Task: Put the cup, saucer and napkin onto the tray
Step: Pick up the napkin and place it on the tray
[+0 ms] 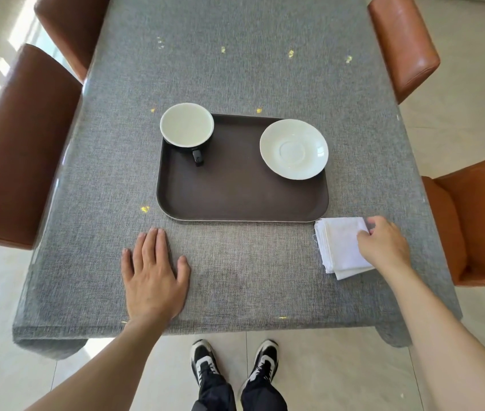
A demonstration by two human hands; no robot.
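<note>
A dark brown tray (235, 197) lies in the middle of the grey table. A black cup (186, 124) with a white inside stands in the tray's far left corner, handle toward me. On the tray's far right corner rests a white saucer (294, 149), its edge overhanging the rim. A folded white napkin (339, 247) lies on the table just off the tray's near right corner. My right hand (383, 244) rests on the napkin's right side, fingers curled over its far edge. My left hand (153, 274) lies flat on the table, fingers apart, holding nothing.
The table (250, 69) wears a grey woven cloth with small yellow specks. Brown chairs (19, 149) stand at the left, orange-brown chairs (478, 221) at the right. My feet are visible on the tiled floor below the table's near edge.
</note>
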